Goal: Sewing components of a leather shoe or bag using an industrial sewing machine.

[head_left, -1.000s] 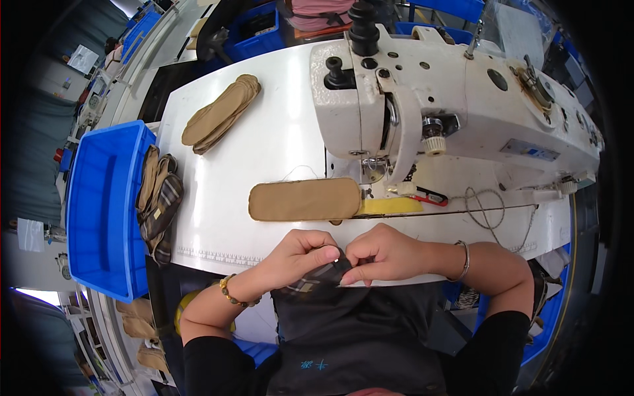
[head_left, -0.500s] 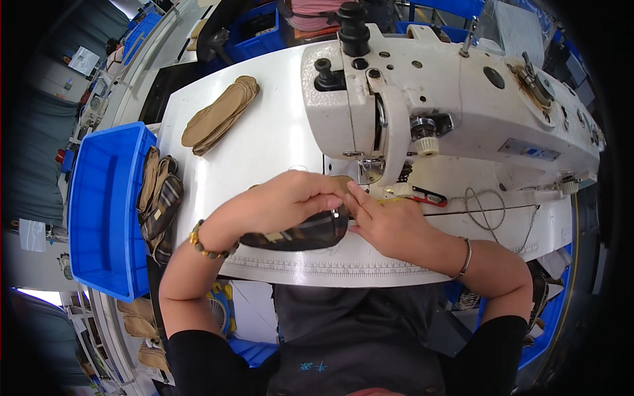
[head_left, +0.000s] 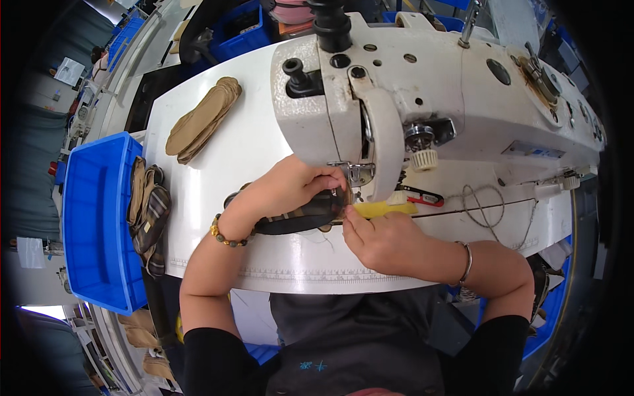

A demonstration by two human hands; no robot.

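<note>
- Right now, the plaid cloth piece (head_left: 307,214) sits in the middle of the frame, over the white table (head_left: 198,218) and just below the needle end of the sewing machine (head_left: 429,79)
- The left hand (head_left: 287,188) lies across the cloth, thumb and fingers pinching its right end
- The right hand (head_left: 389,241) is curled, fingertips at that same end; I cannot tell whether they grip it or only touch it
- To my mind, this handling goes best with the edge flat and its layers even between both sets of fingertips
- Fingertips are best held clear of the presser foot (head_left: 360,173), just above them
- The yellow strip (head_left: 383,209) and red-and-black cutter (head_left: 422,197), right of centre, look near enough to snag loose cloth, so a low, steady hold seems wise
</note>
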